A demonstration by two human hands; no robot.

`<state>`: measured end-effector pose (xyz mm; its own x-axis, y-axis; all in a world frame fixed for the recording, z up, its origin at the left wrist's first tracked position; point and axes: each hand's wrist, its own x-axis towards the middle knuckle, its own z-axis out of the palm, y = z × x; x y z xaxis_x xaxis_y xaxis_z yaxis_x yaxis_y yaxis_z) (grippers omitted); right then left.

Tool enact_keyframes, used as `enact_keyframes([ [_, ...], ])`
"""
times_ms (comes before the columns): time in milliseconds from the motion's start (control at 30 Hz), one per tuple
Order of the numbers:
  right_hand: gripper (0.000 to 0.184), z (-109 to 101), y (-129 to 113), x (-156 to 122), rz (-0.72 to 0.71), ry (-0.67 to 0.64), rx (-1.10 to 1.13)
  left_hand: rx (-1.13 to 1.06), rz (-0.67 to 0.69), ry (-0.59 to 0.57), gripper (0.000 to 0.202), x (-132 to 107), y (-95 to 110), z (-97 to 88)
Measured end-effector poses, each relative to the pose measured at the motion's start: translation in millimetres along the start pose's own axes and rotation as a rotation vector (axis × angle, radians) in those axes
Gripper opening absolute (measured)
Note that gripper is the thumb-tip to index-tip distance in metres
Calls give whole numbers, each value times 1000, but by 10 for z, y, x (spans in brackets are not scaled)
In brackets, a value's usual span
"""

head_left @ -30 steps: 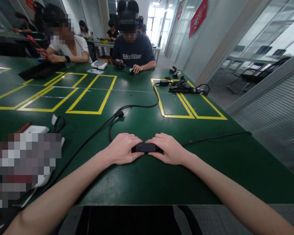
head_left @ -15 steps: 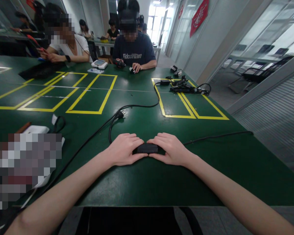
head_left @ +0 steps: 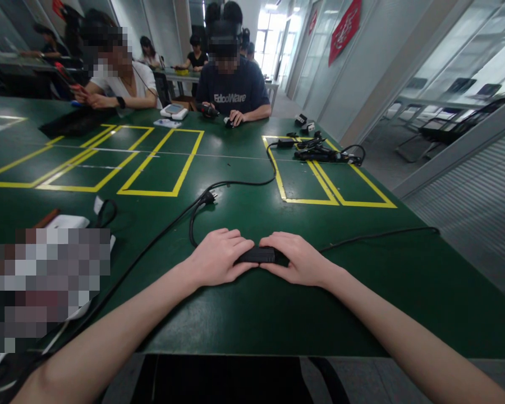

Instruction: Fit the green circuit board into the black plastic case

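black block (head_left: 257,255) | left end: left hand (head_left: 219,258) grip | right end: right hand (head_left: 299,259)

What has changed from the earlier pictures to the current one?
Very little: the camera view shifted slightly, so the green table and plug appear a bit further right. The left hand, right hand and black block also appear slightly further right. Nothing was grasped or released; both hands still hold the block.
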<state>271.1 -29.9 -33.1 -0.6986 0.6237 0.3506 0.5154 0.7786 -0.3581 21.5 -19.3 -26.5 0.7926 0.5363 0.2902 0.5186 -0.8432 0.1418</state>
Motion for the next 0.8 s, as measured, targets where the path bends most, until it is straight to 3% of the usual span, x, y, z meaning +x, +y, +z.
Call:
enact_keyframes([
  [267, 18, -37, -13, 15, 17, 11, 87, -54, -64, -6, 32, 18, 45, -8],
  [400, 28, -95, -57, 15, 168, -99, 300, 4, 27, -19, 30, 17, 63, 2],
  [600, 35, -152, -103, 6, 453, -239, 779, 63, 94, 54, 33, 31, 61, 45],
  [800, 34, -200, -118, 58, 423, -127, 698, 81, 76, 114, 37, 53, 48, 74],
])
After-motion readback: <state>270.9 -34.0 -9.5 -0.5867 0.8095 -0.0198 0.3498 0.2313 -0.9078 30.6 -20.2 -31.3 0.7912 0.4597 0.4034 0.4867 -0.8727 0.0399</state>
